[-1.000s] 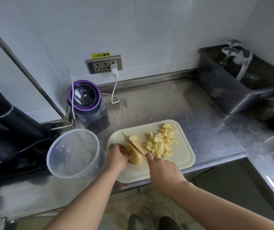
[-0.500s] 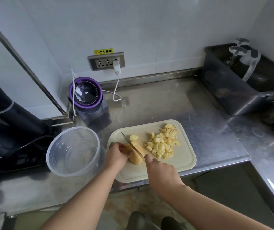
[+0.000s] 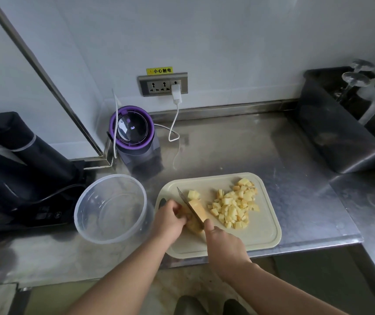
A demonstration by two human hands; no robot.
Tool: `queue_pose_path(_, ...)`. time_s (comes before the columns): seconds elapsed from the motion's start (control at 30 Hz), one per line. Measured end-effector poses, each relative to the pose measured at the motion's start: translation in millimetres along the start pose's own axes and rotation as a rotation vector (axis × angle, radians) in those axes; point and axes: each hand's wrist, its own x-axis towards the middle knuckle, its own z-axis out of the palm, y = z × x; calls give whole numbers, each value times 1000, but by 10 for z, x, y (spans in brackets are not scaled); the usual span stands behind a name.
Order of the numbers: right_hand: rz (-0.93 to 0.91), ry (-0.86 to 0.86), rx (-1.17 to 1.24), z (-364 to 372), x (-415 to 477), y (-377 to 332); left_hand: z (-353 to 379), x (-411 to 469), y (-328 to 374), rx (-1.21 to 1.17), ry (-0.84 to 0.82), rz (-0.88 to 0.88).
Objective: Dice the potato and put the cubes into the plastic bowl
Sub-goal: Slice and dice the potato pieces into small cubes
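I see my left hand [image 3: 170,220] gripping the potato [image 3: 197,209], right hand [image 3: 224,244] gripping the knife [image 3: 184,197]; bowl [image 3: 111,210] beside the board [image 3: 261,233], blender [image 3: 134,130] behind, on a steel worktop [image 3: 238,151].

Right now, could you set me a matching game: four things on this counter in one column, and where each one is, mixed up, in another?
1 plastic bowl
2 potato cubes
3 knife
4 white charger

A plugged into the wall socket
B heaped on the right of the cutting board
C left of the cutting board
D in the right hand, blade on the uncut potato piece

Pairs: 1-C, 2-B, 3-D, 4-A
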Motion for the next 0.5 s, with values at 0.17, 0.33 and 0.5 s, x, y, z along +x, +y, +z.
queue_pose_path(0.17,-6,-17,-12,15,21,6,-29,-21,18,17,-3,9)
queue_pose_path(0.33,14,-2,109,3,-3,40,-19,-4,32,16,-9,-6)
queue_pose_path(0.5,64,13,242,69,-198,142,24,-38,43,53,46,-14)
